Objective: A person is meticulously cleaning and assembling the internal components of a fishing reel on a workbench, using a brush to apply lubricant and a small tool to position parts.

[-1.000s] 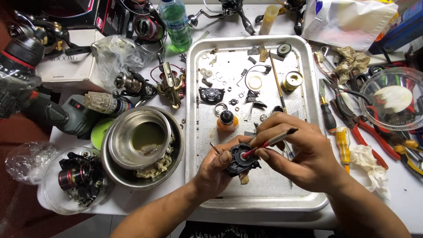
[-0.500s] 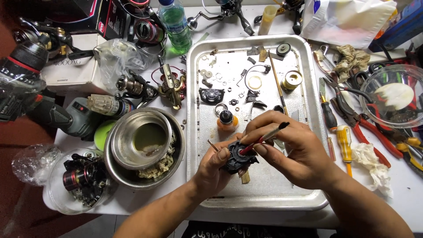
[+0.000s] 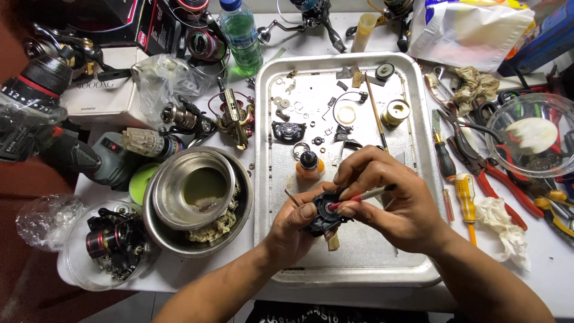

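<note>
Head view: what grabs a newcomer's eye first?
At centre, over the metal tray, the left hand grips a black round reel part while the right hand pokes a thin red-tipped tool into it. Small loose parts lie scattered on the tray's far half. Left of the tray sit nested steel bowls, the inner one holding greenish liquid, and red-handled pliers lie to the right.

White worktable (image 3: 556, 281) under even light; dark reddish floor (image 3: 24, 287) at left.
</note>
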